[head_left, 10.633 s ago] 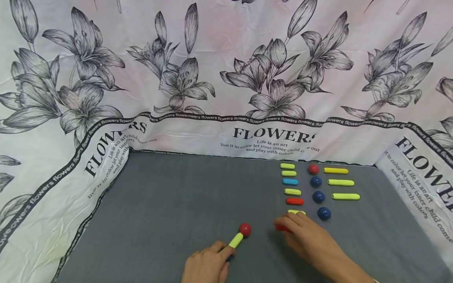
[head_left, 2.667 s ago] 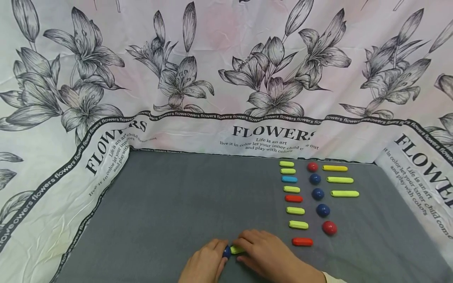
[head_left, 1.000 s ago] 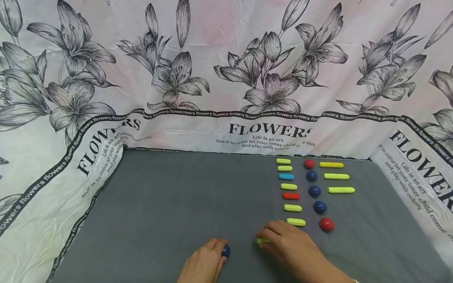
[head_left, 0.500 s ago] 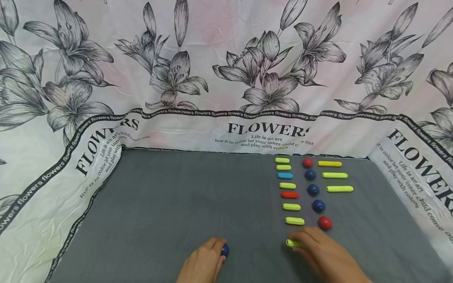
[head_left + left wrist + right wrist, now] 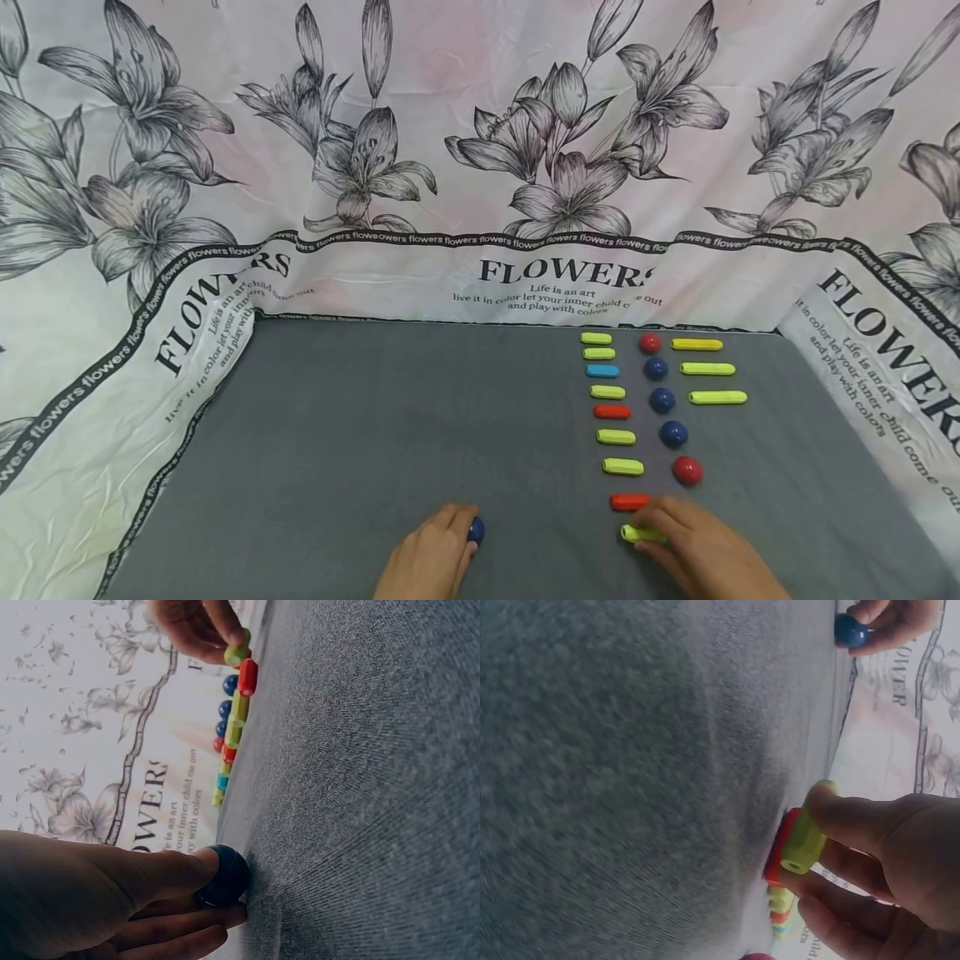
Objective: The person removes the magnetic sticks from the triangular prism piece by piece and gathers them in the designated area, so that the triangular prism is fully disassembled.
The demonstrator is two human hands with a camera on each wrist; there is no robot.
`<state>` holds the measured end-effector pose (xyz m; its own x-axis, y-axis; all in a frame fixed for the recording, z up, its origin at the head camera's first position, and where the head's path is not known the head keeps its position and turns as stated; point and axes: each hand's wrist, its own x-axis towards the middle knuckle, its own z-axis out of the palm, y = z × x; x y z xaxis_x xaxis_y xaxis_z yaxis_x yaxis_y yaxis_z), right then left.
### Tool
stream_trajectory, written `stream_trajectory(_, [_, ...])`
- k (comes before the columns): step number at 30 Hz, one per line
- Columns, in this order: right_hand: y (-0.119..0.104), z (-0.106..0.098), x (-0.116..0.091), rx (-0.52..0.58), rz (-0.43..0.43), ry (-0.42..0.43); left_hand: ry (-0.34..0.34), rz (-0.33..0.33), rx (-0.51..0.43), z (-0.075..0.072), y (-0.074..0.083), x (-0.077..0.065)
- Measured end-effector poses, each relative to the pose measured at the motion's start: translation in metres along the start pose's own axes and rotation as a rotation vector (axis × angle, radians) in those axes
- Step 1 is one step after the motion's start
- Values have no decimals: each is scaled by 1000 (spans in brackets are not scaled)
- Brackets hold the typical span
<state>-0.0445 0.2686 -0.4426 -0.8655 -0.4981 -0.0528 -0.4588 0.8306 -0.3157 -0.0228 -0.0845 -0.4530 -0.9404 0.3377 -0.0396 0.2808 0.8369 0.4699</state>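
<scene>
My left hand [image 5: 431, 554] pinches a dark blue ball [image 5: 227, 876] between thumb and fingers, low at the grey cloth near the front middle. At the front right, my right hand [image 5: 701, 546] pinches a short yellow-green stick [image 5: 805, 836] with a hole in its end. That stick is just in front of a short red stick [image 5: 630, 502], the nearest one of a column of short sticks. In the right wrist view the yellow-green stick overlaps the red one.
The column holds several short sticks, among them a blue stick [image 5: 602, 371]. Beside it runs a column of balls, with a red ball [image 5: 687, 470] nearest. Farther right lie three longer sticks, one a yellow stick [image 5: 696, 344]. A flowered cloth [image 5: 375, 275] borders the grey surface.
The yellow-green stick was pulled away from the blue ball, and my right hand carried it right and towards the front, past the short red stick. My left hand still holds the blue ball.
</scene>
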Motion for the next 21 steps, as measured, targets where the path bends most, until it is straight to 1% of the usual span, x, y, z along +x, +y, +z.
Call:
stream_trajectory(4, [3, 4, -1, 2, -22, -25, 3, 6, 0, 1, 0, -1])
stream_trajectory(11, [2, 9, 1, -36, -62, 14, -4, 2, -4, 1, -1, -3])
stream_trajectory(16, [2, 10, 1, -55, -68, 25, -9, -7, -8, 1, -1, -2])
stream_trajectory(21, [2, 10, 2, -73, -64, 20, 18, 8, -3, 1, 0, -3])
